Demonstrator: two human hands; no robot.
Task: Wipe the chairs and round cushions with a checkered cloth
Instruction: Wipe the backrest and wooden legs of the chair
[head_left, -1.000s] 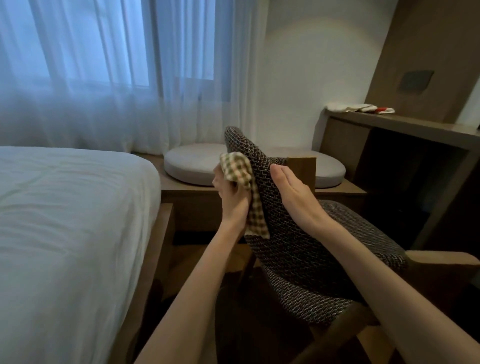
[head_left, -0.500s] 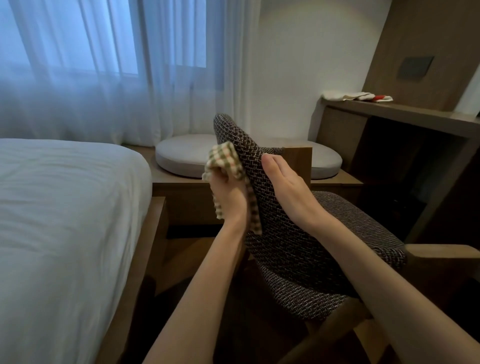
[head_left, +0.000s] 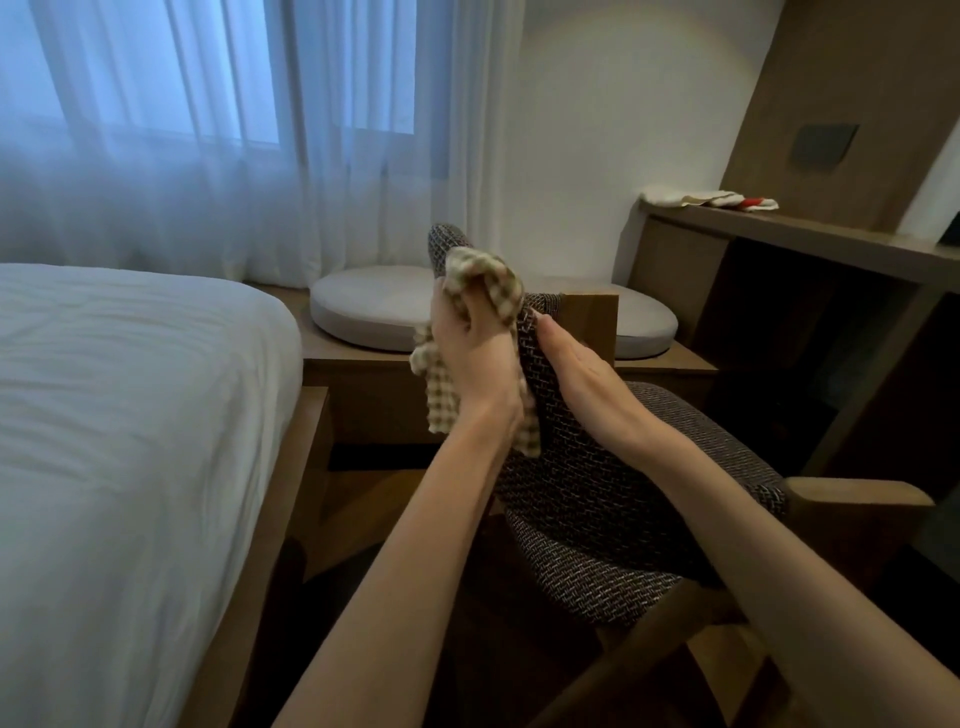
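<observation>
Your left hand (head_left: 475, 358) clenched the checkered cloth (head_left: 480, 283) in its grip against the woven chair (head_left: 597, 467) back's top edge, your right hand (head_left: 584, 374) lay flat and released on the backrest, round cushions (head_left: 369, 306) sat behind on the counter (head_left: 670, 364)

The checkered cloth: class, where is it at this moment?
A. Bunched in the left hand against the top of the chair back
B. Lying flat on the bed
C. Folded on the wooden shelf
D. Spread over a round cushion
A: the checkered cloth is bunched in the grip of the left hand, pressed on the upper edge of the chair back, while the right hand rests flat on its fabric.
</observation>
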